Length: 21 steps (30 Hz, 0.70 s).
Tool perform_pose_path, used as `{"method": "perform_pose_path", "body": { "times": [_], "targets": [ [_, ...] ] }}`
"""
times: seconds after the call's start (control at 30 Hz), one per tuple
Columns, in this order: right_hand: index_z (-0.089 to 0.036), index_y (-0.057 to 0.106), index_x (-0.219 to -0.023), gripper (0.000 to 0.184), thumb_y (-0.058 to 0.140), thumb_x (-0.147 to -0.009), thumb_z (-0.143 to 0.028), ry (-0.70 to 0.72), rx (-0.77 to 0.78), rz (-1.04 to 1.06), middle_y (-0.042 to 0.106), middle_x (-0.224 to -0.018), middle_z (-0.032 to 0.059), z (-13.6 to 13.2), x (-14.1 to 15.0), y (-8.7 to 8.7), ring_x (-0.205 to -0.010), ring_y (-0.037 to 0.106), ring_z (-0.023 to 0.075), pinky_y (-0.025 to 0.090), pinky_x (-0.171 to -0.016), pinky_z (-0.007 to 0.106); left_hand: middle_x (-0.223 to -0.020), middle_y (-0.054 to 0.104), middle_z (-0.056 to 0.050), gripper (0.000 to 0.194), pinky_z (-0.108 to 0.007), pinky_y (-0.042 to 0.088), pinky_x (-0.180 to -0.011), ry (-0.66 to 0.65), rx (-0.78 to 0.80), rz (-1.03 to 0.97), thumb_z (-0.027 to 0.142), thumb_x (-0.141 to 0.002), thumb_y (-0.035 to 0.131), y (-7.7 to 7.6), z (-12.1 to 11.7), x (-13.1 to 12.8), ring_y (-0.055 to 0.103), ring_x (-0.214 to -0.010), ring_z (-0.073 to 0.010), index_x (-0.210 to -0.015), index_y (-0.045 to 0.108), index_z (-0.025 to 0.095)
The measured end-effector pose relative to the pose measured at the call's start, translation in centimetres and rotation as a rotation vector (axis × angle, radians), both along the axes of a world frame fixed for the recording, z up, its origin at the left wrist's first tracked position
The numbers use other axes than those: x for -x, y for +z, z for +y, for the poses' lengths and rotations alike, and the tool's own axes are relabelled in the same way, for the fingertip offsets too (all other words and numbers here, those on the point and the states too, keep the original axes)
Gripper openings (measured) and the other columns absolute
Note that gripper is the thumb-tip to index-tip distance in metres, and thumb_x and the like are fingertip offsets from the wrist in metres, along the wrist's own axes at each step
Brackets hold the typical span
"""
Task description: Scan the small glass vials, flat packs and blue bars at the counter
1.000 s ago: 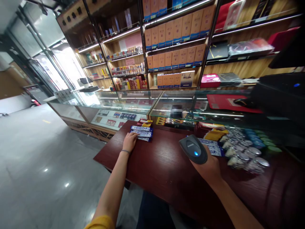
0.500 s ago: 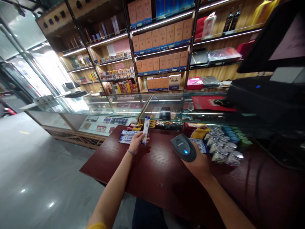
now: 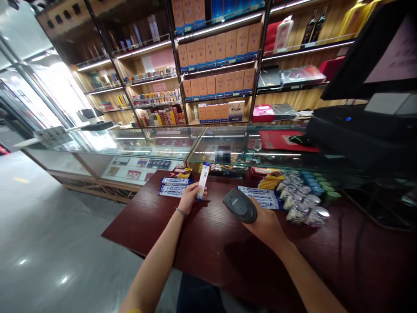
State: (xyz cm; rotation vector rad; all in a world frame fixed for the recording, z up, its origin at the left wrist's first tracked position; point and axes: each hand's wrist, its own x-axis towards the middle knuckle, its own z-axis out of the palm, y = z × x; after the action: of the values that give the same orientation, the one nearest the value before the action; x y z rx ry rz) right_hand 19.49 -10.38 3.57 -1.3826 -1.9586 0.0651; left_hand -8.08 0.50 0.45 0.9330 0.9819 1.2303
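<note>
My left hand (image 3: pixel 190 197) is closed on a slim packet (image 3: pixel 203 177), white with blue ends, held upright above the table with a barcode-like patch showing. In my right hand (image 3: pixel 265 221) is a black barcode scanner (image 3: pixel 240 205), its head pointing left toward the packet, with a gap between them. Similar blue-and-white packets (image 3: pixel 174 188) lie in a row beside my left hand. More such packets (image 3: pixel 260 196) are spread behind my right hand, which partly hides them.
Clear jars with silvery lids (image 3: pixel 298 204) stand right of the scanner. Red-and-yellow packs (image 3: pixel 267 178) are stacked against the glass display counter (image 3: pixel 182 150). A dark monitor (image 3: pixel 368 56) looms at upper right. The brown table (image 3: pixel 146 232) ends at the left above the floor.
The scanner has moved left, closer to the packet, and its blue light no longer shows. My left hand with the packet has shifted slightly right. More packets on the right are uncovered.
</note>
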Motion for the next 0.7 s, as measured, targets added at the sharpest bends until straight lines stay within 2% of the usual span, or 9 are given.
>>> {"method": "perform_pose_path", "body": {
  "times": [0.1, 0.23, 0.4, 0.5, 0.6, 0.7],
  "targets": [
    [-0.025, 0.056, -0.116, 0.036, 0.061, -0.081, -0.033, -0.040, -0.005, 0.049, 0.076, -0.082, 0.0021, 0.0, 0.1, 0.1, -0.066, 0.074, 0.0258, 0.048, -0.054, 0.030, -0.100, 0.076, -0.012, 0.041, -0.028, 0.060, -0.068, -0.013, 0.024, -0.059, 0.033, -0.076, 0.082, 0.0, -0.1, 0.0, 0.075, -0.080, -0.0205, -0.109, 0.069, 0.012],
    [-0.026, 0.058, -0.117, 0.042, 0.067, -0.077, -0.036, -0.198, -0.014, 0.175, 0.076, -0.080, 0.0019, 0.2, -0.2, -0.4, -0.069, 0.075, 0.0280, 0.050, -0.056, 0.030, -0.107, 0.075, -0.012, 0.037, -0.032, 0.062, -0.072, -0.036, 0.061, -0.169, 0.033, -0.084, 0.076, 0.1, -0.5, -0.3, 0.075, -0.083, -0.0201, -0.115, 0.065, 0.015],
    [-0.026, 0.057, -0.120, 0.048, 0.070, -0.077, -0.043, -0.282, -0.079, 0.384, 0.076, -0.097, 0.0060, 0.6, -2.0, -0.7, -0.090, 0.075, 0.0276, 0.057, -0.071, 0.034, -0.116, 0.073, -0.012, 0.040, -0.029, 0.060, -0.078, -0.088, -0.029, -0.195, 0.036, -0.088, 0.073, 0.8, -0.7, -1.3, 0.072, -0.090, -0.0173, -0.123, 0.066, 0.017],
    [-0.022, 0.058, -0.119, 0.052, 0.074, -0.075, -0.043, -0.362, -0.221, 0.519, 0.074, -0.100, 0.0087, 1.1, -3.7, -0.6, -0.096, 0.072, 0.0271, 0.058, -0.083, 0.039, -0.121, 0.073, -0.012, 0.047, -0.035, 0.056, -0.092, -0.120, -0.160, -0.051, 0.039, -0.085, 0.075, 1.4, -0.2, -2.8, 0.070, -0.101, -0.0202, -0.126, 0.068, 0.017],
    [-0.018, 0.059, -0.116, 0.054, 0.079, -0.070, -0.040, -0.432, -0.360, 0.623, 0.073, -0.100, 0.0096, 1.6, -5.3, -0.7, -0.095, 0.070, 0.0253, 0.056, -0.091, 0.042, -0.126, 0.071, -0.010, 0.044, -0.040, 0.050, -0.105, -0.143, -0.358, 0.230, 0.038, -0.084, 0.074, 1.9, 0.5, -5.0, 0.067, -0.114, -0.0236, -0.124, 0.070, 0.018],
    [-0.018, 0.060, -0.116, 0.058, 0.082, -0.066, -0.039, -0.460, -0.416, 0.715, 0.072, -0.099, 0.0082, 1.9, -6.6, -1.0, -0.091, 0.069, 0.0235, 0.056, -0.093, 0.044, -0.126, 0.071, -0.008, 0.037, -0.040, 0.048, -0.108, -0.157, -0.554, 0.531, 0.032, -0.087, 0.069, 1.7, 0.7, -7.8, 0.066, -0.117, -0.0238, -0.122, 0.070, 0.021]
  ]
}}
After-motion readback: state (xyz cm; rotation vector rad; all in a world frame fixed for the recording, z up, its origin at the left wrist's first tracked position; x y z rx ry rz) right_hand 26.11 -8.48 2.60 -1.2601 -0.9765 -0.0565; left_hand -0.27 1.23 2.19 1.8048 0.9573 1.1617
